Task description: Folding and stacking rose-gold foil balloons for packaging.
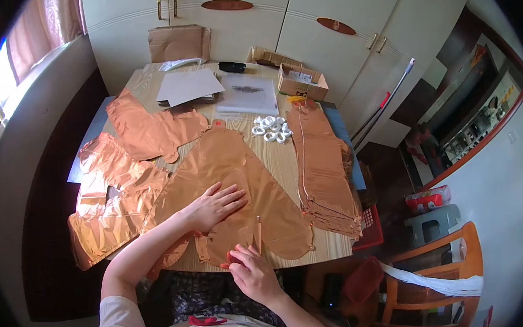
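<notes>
A large rose-gold foil balloon [276,211], flat and uninflated, lies across the near middle of the table. My left hand [218,208] rests on it, palm down and fingers stretched out. Close to the table's near edge, my right hand [254,273] is closed, its fingers curled at the balloon's lower border. Something small and red shows at its fingertips; what it grips I cannot make out. A thin, pale stick-like piece [259,234] stands out on the foil just beyond that hand.
More flat foil balloons [147,127] lie at left, some crumpled and shiny [110,207]. A thick foil stack [326,162] lies at right. Farther back are white tape-like rings [270,127], white sheets [187,87], a clear plastic packet [248,95] and a cardboard box [305,81]. A wooden chair [469,260] stands right.
</notes>
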`<state>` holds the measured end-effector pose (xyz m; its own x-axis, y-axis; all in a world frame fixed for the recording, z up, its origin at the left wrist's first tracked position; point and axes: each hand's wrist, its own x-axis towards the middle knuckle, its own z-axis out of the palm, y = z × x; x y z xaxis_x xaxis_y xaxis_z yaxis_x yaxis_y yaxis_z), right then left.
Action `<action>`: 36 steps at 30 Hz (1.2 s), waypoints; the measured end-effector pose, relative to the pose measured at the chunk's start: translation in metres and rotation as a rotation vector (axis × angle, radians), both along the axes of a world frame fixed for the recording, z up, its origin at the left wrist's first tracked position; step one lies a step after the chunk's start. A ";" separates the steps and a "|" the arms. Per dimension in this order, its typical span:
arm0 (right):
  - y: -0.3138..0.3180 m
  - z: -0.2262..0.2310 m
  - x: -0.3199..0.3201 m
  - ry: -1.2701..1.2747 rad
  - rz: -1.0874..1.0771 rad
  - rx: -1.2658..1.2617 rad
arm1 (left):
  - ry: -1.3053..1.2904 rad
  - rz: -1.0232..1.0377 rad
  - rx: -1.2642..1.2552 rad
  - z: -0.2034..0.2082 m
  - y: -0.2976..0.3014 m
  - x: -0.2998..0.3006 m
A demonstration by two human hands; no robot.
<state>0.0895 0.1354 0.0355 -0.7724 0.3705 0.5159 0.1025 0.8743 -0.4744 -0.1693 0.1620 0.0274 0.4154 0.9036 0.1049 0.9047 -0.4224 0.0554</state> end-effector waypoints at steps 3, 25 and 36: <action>-0.001 -0.005 -0.001 -0.024 0.014 0.013 | -0.216 0.037 -0.132 0.008 0.002 0.004; 0.046 -0.005 0.036 -0.248 -0.266 0.101 | -0.238 -0.018 -0.172 0.016 0.001 0.001; 0.042 -0.006 0.030 -0.321 -0.199 0.145 | -0.266 -0.013 -0.148 0.023 0.000 0.004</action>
